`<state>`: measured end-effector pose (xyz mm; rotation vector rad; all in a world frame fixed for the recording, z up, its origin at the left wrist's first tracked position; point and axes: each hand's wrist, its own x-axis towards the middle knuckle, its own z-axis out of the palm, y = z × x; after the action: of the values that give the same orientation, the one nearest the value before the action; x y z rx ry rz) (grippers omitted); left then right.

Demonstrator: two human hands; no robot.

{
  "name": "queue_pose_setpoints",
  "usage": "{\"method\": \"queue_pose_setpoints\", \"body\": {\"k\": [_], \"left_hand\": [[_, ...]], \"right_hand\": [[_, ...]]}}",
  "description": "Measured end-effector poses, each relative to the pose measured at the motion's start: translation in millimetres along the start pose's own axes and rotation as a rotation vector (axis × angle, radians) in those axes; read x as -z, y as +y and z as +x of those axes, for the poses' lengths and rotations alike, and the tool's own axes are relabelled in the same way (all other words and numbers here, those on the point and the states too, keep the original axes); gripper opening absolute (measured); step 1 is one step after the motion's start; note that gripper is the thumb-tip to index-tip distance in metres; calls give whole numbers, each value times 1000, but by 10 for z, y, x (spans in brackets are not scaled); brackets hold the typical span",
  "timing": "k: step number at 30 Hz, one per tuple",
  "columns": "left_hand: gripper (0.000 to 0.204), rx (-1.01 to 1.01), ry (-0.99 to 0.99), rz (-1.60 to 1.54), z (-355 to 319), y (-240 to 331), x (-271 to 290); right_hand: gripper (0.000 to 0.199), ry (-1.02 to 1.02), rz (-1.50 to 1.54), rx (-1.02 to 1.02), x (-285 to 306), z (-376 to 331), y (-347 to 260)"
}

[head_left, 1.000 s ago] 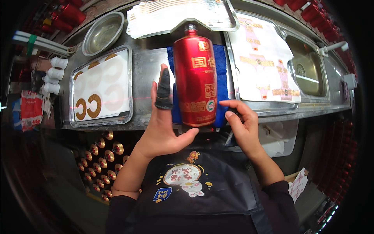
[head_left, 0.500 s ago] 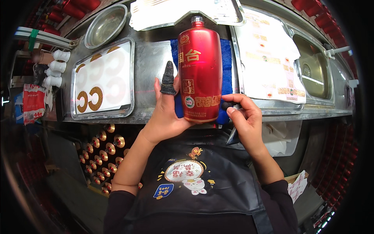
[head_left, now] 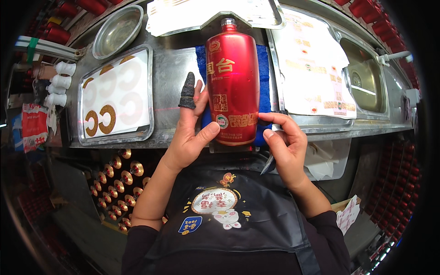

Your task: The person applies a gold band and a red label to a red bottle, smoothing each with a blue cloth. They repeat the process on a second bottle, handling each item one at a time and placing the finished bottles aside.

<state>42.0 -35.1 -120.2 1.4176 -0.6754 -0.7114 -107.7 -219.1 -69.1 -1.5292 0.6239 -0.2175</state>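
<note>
A red bottle point(head_left: 232, 78) with gold markings lies on its side on a blue pad point(head_left: 262, 64), neck pointing away from me. My left hand point(head_left: 190, 133) cups the bottle's lower left side. Its thumb presses the bottle near the base, and its index finger wears a dark finger cot point(head_left: 188, 90). My right hand point(head_left: 286, 146) rests its index fingertip on the gold label at the bottle's lower right. A thin dark tool point(head_left: 268, 165) is tucked in this hand and pokes out below the palm.
A metal tray point(head_left: 87, 98) with gold C-shaped stickers lies to the left, a steel bowl point(head_left: 118, 30) behind it. Printed label sheets point(head_left: 311, 73) cover the right tray beside a sink point(head_left: 369, 85). Gold-capped bottles point(head_left: 117, 181) fill a rack below the table edge.
The bottle has been rolled, so large gold characters now face up. My right index finger has slid onto the label at the bottle's lower right, and my left thumb now presses near the base.
</note>
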Motion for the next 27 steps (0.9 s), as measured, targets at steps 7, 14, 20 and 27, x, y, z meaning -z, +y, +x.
{"method": "queue_pose_setpoints", "body": {"k": [7, 14, 20, 27], "left_hand": [[88, -28, 23, 72, 33, 89, 14], [84, -40, 127, 10, 77, 159, -160], [75, -10, 201, -117, 123, 182, -236], [56, -181, 447, 23, 449, 381, 6]], "right_hand": [[34, 23, 123, -12, -24, 62, 25], [31, -5, 10, 80, 5, 37, 4], [30, 9, 172, 1, -84, 208, -28], [41, -93, 230, -39, -57, 436, 190]]}}
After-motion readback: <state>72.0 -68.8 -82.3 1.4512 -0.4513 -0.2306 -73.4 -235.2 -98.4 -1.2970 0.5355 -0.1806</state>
